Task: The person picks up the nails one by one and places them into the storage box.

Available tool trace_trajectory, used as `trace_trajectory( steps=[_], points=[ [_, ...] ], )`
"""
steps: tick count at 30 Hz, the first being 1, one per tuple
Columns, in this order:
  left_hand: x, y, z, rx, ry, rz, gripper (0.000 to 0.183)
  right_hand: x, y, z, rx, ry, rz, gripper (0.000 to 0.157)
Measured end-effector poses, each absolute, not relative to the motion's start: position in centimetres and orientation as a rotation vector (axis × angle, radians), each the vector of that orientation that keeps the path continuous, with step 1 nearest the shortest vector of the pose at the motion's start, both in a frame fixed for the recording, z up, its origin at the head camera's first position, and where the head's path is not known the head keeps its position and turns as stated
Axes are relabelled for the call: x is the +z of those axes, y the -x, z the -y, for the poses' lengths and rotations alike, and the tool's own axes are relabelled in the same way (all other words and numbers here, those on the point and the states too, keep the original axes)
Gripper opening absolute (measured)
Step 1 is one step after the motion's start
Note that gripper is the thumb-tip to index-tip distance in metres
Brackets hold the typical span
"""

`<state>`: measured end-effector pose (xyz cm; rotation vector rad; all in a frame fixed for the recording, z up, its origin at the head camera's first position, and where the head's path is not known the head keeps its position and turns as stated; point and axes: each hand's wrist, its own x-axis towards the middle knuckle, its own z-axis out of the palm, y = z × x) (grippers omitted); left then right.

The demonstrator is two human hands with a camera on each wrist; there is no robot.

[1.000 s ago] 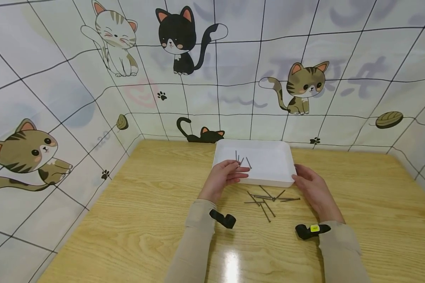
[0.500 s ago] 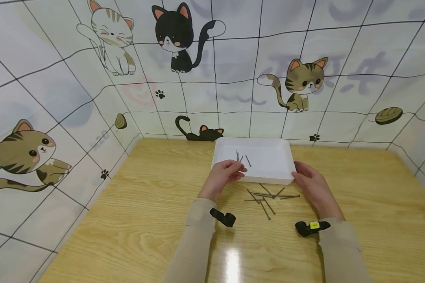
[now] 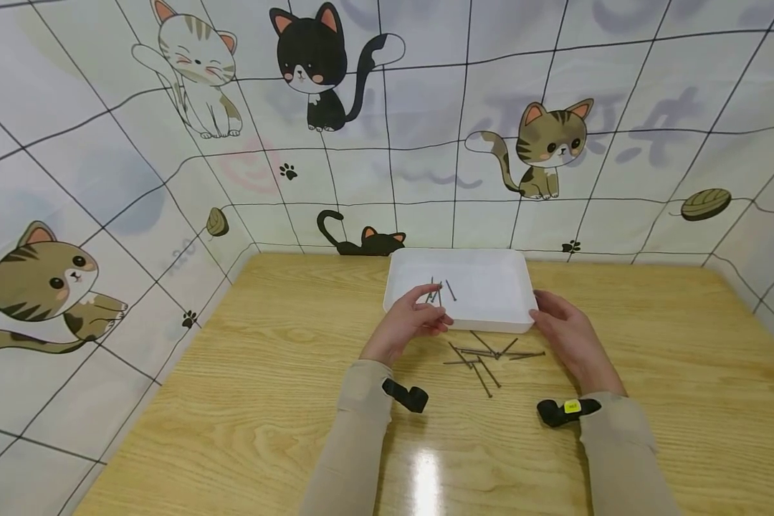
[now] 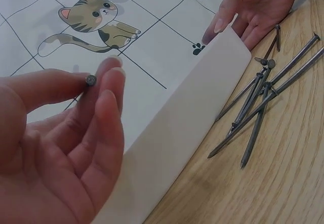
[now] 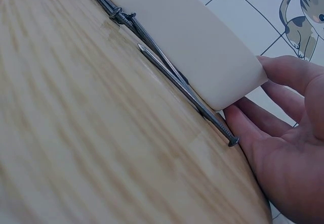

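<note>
My left hand (image 3: 416,319) is over the front left part of a white shallow tray (image 3: 490,287). Its thumb and forefinger pinch a nail (image 4: 91,80), whose round head faces the camera in the left wrist view. Several other nails, one of them the slanted nail (image 3: 451,289), lie inside the tray near these fingers. At the tray's front right corner, my right hand (image 3: 570,340) grips the wall, with fingers on either side of the corner in the right wrist view. A loose pile of long nails (image 3: 480,362) lies on the table just in front of the tray.
The wooden table (image 3: 264,394) reaches back to a white, grid-lined wall covering (image 3: 438,165) with cartoon cats, close behind the tray. Side walls rise at left and right. One nail (image 5: 187,95) from the pile lies right beside the right hand.
The left hand's fingers have shifted, and a nail now shows upright between thumb and forefinger. The right hand stays at the tray corner. The head view has tilted slightly.
</note>
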<state>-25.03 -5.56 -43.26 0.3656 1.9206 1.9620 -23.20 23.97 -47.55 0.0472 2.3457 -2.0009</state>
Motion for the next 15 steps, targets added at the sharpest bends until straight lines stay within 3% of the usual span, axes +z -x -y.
trace_trajectory(
  steps=[4, 15],
  points=[
    [-43.44, 24.94, 5.69, 1.931, -0.373, -1.934, 0.054, -47.53, 23.17, -23.96, -1.971, -0.040, -2.362, 0.070],
    [-43.50, 25.10, 5.69, 1.980, -0.287, -1.959, 0.047, -47.41, 23.18, -23.99, -1.987, -0.044, -2.356, 0.069]
  ],
)
